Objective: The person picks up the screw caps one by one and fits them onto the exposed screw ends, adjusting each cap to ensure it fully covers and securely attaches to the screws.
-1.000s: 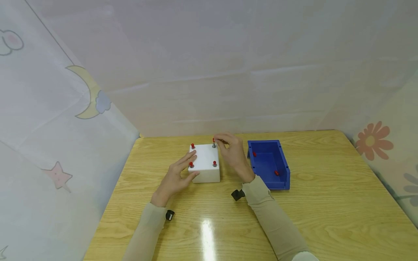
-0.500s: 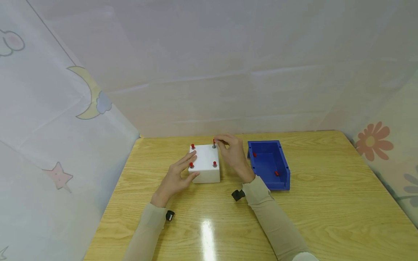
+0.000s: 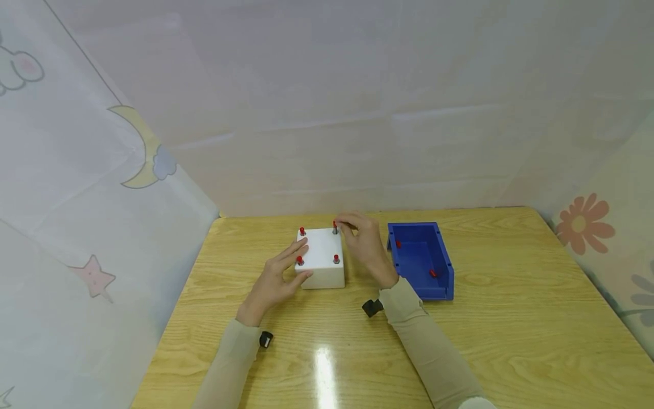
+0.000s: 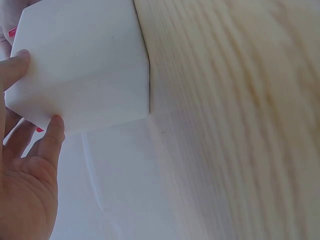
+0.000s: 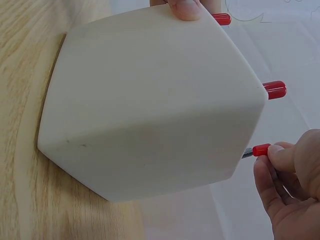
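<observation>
A white box [image 3: 323, 247] sits on the table, with red-capped screws at the corners of its top. My left hand [image 3: 278, 278] holds the box at its left side. Its thumb rests on the front face and its fingers reach onto the top; in the left wrist view the fingertips [image 4: 56, 123] touch the box's sides. At the far right corner, my right hand [image 3: 365, 241] pinches a small red cap [image 5: 261, 150] between thumb and index finger. That cap sits on the end of a threaded metal screw [image 5: 247, 153], and some thread shows below it.
Right of the box stands a blue bin [image 3: 419, 292] with a few loose red caps [image 3: 433, 273] inside. The wooden table [image 3: 511, 318] meets a pale fabric backdrop [image 3: 327, 142] at the rear. My right forearm passes beside the bin.
The red cap in my right fingers appears slightly lower on its screw, with less metal showing. My left hand and the box stay in place; the head view shifts slightly.
</observation>
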